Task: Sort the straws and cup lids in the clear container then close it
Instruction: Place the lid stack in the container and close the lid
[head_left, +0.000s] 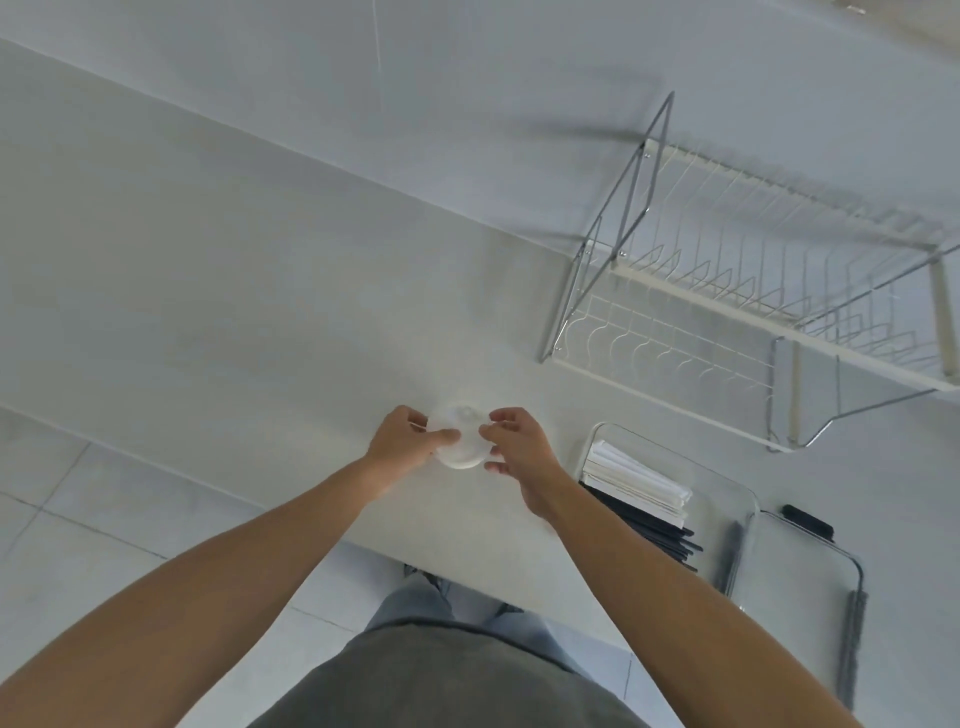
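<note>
Both hands, left (402, 441) and right (519, 449), grip the lids (460, 439) on the surface, gathering them; next, carry them right into the container (727, 499) beside the straws (636, 486).

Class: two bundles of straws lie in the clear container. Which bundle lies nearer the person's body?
The black straws. They lie at the container's near end, their tips toward the table edge; the white paper-wrapped straws lie beyond them, toward the dish rack.
</note>
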